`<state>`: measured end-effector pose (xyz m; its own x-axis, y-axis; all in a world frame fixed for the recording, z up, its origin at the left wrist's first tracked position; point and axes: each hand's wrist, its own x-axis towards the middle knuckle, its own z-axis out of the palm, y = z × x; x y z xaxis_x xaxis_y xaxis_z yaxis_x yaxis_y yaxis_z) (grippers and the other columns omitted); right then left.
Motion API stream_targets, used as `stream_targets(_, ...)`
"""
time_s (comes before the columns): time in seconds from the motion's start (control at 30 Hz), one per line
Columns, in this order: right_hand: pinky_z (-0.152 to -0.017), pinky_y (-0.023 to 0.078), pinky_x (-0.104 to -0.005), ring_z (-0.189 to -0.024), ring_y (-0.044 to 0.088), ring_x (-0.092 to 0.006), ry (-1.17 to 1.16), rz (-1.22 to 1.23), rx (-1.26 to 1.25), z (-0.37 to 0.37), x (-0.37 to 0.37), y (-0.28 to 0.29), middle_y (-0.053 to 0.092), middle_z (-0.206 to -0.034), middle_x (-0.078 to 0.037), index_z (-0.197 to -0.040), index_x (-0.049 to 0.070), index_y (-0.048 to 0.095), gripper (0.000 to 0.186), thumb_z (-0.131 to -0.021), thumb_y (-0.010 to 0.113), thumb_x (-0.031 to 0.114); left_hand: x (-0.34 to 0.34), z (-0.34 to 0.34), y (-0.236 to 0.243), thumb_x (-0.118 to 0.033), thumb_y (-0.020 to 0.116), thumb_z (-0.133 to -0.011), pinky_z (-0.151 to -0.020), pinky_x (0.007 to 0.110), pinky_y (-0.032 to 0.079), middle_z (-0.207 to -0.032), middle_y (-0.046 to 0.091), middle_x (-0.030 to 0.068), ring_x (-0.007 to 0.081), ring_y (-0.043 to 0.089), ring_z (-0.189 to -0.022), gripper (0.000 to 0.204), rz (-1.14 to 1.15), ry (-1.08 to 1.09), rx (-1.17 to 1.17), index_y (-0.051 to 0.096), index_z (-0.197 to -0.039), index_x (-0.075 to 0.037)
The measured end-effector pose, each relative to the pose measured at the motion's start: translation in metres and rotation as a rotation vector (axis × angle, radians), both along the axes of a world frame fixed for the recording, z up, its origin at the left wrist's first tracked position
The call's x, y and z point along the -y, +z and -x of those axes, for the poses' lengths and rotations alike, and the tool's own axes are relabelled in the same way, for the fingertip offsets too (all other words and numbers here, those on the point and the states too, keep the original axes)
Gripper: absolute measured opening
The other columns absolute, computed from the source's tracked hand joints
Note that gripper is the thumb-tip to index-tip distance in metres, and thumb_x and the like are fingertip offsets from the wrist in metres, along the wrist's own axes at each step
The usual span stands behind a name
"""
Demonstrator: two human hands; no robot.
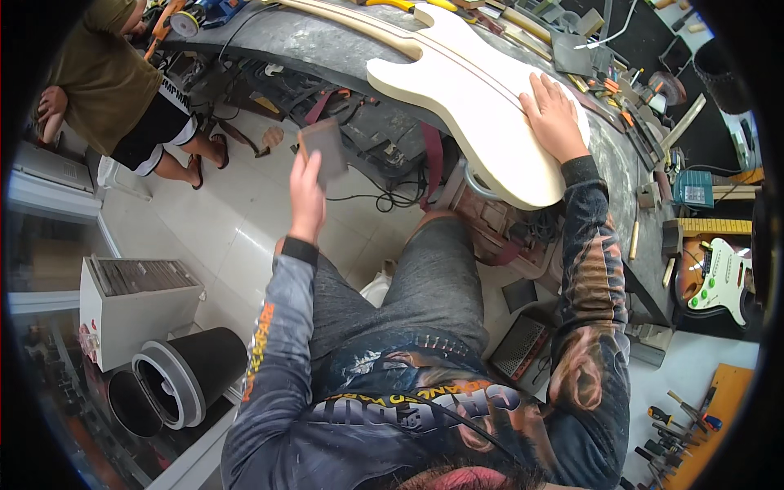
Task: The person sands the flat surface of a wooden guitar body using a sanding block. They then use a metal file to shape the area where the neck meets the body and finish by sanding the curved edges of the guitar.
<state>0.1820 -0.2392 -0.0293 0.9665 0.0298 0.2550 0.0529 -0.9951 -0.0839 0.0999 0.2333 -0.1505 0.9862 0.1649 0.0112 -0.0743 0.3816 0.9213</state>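
Observation:
A pale, unfinished wooden electric guitar body with its neck lies on the workbench, its lower end jutting past the near edge. My right hand rests flat on its face near the right side, fingers stretched out. Away from the guitar, over the floor to the left, my left hand grips a flat, grey-brown sanding block. The block is held up and slightly blurred, apart from the wood.
The dark workbench carries many tools along its far side. A sunburst guitar is at the right. Below the bench sit an open tool bag and cables. Another person stands at far left. A black bin stands lower left.

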Motion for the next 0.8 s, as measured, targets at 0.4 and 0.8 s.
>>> stream_targets(0.4,-0.137,0.020,-0.0595,-0.170,0.029,-0.0389,0.010,-0.013,0.017,0.004,-0.004,0.004,0.039,-0.180,-0.020,-0.172,0.010,0.045,0.075,-0.114,0.049,0.057,0.124,-0.071,0.083,-0.019,0.053,-0.119,-0.123,0.035,0.043,-0.166,0.058,0.0198,0.0241,0.058,-0.148,0.058,-0.494,0.252,0.426,0.043,-0.170,0.006)
stream_targets(0.8,-0.136,0.027,-0.0555,-0.165,0.039,-0.0341,0.073,-0.197,0.119,0.003,-0.002,0.000,0.050,-0.175,-0.012,-0.161,0.013,0.058,0.052,-0.115,0.048,0.034,0.029,0.022,0.002,-0.022,0.053,-0.119,-0.106,0.034,0.049,-0.129,0.068,0.0081,0.0175,0.061,-0.116,0.041,-0.506,0.057,0.060,0.059,-0.150,0.004)
